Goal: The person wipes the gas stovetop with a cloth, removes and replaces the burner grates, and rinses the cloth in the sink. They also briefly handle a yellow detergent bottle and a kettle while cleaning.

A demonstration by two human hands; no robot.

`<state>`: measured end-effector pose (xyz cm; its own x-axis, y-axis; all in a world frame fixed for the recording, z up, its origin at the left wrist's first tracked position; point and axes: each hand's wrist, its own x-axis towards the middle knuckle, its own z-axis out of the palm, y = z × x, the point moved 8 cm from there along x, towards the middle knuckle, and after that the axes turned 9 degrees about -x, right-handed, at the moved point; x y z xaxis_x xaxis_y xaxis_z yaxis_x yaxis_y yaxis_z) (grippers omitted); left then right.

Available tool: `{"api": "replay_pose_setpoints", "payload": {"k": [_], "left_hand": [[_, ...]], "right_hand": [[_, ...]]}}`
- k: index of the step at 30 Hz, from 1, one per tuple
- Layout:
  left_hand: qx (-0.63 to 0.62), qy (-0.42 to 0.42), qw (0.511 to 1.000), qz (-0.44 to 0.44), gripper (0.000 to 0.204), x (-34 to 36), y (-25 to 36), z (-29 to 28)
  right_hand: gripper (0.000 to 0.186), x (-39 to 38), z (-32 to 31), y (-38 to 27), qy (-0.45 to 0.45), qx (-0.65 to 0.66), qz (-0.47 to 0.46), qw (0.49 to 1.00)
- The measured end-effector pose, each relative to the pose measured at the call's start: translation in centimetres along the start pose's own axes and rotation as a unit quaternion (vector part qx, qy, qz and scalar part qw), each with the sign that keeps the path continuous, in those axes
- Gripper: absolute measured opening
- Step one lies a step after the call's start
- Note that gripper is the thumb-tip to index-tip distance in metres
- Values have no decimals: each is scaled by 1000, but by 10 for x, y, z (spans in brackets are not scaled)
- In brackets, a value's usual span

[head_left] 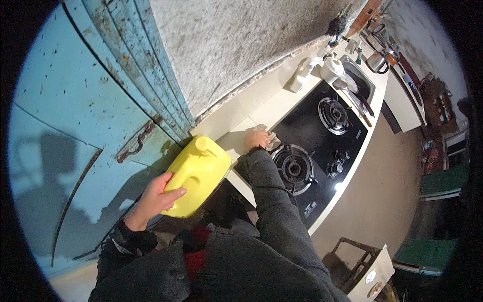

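Note:
My left hand [155, 200] grips a yellow plastic jug [193, 173] by its side, with the thumb laid over it. The jug is tilted beside the counter's left end, and its round cap points away from me. My right hand [256, 140] is closed on a crumpled pale cloth [273, 142], pressing it to the counter at the back left edge of the black glass gas stove [313, 128]. Just right of that hand is the near burner [293, 168]; the far burner [334, 116] lies beyond it. Most of the right fingers are hidden by the back of the hand.
A blue worn door [75, 121] stands close on my left. Behind the stove are a white spray bottle [302, 75] and a white lidded pot [332, 69]. Farther on lie a knife, a metal sink [366, 83] and a kettle [377, 62]. A pale box-like stand [375, 272] is at lower right.

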<state>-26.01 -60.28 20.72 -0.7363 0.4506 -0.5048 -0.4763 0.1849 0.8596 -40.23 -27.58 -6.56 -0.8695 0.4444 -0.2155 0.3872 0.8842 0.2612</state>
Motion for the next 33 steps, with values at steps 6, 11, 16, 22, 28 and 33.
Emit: {"api": "replay_pose_setpoints", "payload": {"k": [6, 11, 16, 22, 28, 33], "left_hand": [[10, 18, 1000, -11, 25, -2, -5, -3], [82, 36, 993, 81, 31, 4, 3, -5], [99, 65, 992, -48, 35, 2, -13, -15], [124, 39, 991, -29, 39, 5, -10, -10], [30, 38, 999, -23, 33, 3, -8, -5], [0, 14, 1000, 13, 29, -3, -2, 0]], "right_hand": [[40, 83, -24, 66, -7, 164, -27, 986], [43, 154, -47, 126, 97, 219, 78, 968], [42, 167, -32, 88, 36, 233, 4, 972], [39, 94, -17, 29, -10, 181, 77, 981], [38, -2, -20, -48, 169, 89, -81, 978], [35, -50, -10, -57, -15, 182, -261, 948]]}}
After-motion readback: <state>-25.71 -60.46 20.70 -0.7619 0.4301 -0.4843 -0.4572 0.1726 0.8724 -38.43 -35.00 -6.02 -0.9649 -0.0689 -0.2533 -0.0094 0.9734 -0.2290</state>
